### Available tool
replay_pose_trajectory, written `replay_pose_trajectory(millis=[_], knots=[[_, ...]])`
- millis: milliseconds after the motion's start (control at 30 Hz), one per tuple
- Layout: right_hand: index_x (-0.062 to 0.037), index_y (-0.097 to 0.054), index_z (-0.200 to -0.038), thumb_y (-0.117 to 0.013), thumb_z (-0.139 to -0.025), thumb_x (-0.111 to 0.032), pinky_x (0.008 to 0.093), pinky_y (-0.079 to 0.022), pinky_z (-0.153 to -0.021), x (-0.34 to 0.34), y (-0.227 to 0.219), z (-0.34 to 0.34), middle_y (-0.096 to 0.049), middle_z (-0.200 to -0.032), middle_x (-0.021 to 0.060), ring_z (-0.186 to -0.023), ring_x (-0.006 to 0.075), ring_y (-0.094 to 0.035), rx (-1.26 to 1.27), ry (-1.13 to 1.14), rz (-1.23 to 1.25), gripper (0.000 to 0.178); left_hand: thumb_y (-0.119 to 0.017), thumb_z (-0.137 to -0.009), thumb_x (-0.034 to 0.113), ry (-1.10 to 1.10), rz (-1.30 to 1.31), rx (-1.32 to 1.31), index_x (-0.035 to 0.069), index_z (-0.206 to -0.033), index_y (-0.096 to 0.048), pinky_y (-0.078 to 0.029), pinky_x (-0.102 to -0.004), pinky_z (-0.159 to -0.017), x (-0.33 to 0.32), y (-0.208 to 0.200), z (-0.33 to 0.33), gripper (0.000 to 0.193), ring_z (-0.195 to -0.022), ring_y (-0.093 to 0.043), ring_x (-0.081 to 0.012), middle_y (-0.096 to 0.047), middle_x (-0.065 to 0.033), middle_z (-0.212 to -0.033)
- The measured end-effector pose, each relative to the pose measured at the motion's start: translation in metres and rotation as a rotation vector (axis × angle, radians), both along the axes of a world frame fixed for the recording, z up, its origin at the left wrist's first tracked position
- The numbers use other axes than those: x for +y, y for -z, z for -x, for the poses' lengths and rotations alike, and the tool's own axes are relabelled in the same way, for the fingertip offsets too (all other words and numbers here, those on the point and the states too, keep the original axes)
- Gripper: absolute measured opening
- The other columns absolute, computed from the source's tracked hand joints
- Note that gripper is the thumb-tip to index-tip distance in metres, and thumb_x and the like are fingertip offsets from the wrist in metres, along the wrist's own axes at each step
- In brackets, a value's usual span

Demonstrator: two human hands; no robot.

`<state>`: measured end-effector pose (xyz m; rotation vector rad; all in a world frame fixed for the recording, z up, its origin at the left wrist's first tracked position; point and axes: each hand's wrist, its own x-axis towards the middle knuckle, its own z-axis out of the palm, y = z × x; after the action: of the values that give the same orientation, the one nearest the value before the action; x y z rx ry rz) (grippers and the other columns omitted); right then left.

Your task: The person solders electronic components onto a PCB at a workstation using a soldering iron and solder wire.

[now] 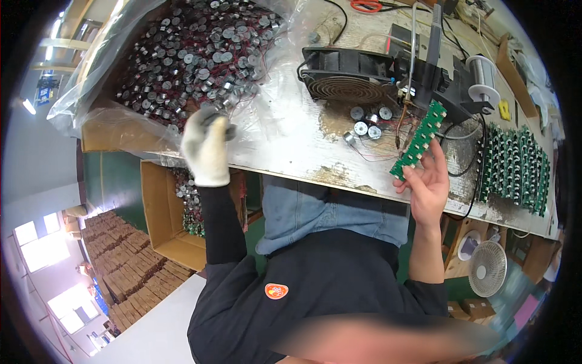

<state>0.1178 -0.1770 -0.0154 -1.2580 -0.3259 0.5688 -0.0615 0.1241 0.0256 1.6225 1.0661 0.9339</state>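
My right hand [427, 182] is bare and grips a narrow green circuit board [419, 141] by its lower end, thumb in front. The board stands tilted above the table, with small pale connectors along it. My left hand [206, 148], in a white glove with grey fingertips, is at the front edge of a plastic-lined box full of small round metal motors [203, 57] with thin red wires. Its fingers are curled together; whatever is in them cannot be made out. Several loose motors [361, 128] lie on the table between my hands, their wires trailing toward the board.
Behind the loose motors stands a black square fan [345, 82]. A soldering stand with a thin tip [398, 139] and a solder wire spool [482, 76] are right of it. Rows of green boards [515, 167] fill the right side. A cardboard box [167, 212] sits below the table's left edge.
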Motion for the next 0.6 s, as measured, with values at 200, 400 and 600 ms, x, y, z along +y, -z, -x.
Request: replay_pose_trajectory(millis=[200,400,600], knots=[[0.0018,-0.025,-0.144,-0.057,-0.083,0.012,0.0251,-0.054,-0.052,0.003,0.002,-0.003,-0.055,-0.119,0.0213,-0.069,0.0196,-0.066,0.006,-0.026,0.005,0.070,-0.059,-0.086,0.008,0.195,0.324,-0.401,-0.002,-0.096,-0.054,-0.053,-0.0341,-0.072,-0.027,-0.012,0.021,0.016,-0.078,-0.064,-0.0248,-0.063,-0.0170,-0.093],[0.0016,-0.025,-0.144,-0.057,-0.083,0.011,0.0252,-0.054,-0.052,0.003,-0.001,-0.002,-0.056,-0.118,0.0209,-0.068,0.0196,-0.066,-0.018,-0.006,0.016,0.070,-0.068,-0.085,0.001,0.349,0.224,-0.195,-0.005,-0.095,-0.059,-0.049,-0.0242,-0.070,-0.032,0.036,-0.005,0.014,-0.074,-0.060,-0.0121,-0.066,-0.0098,-0.088],[0.0009,-0.026,-0.144,-0.058,-0.083,0.012,0.0253,-0.055,-0.054,0.003,0.001,-0.003,-0.057,-0.116,0.0209,-0.069,0.0192,-0.066,0.012,-0.014,-0.004,0.070,-0.066,-0.087,0.002,0.252,0.085,-0.120,-0.004,-0.100,-0.054,-0.049,-0.0225,-0.064,-0.027,0.019,-0.016,0.019,-0.074,-0.061,-0.0121,-0.067,-0.0120,-0.092]])
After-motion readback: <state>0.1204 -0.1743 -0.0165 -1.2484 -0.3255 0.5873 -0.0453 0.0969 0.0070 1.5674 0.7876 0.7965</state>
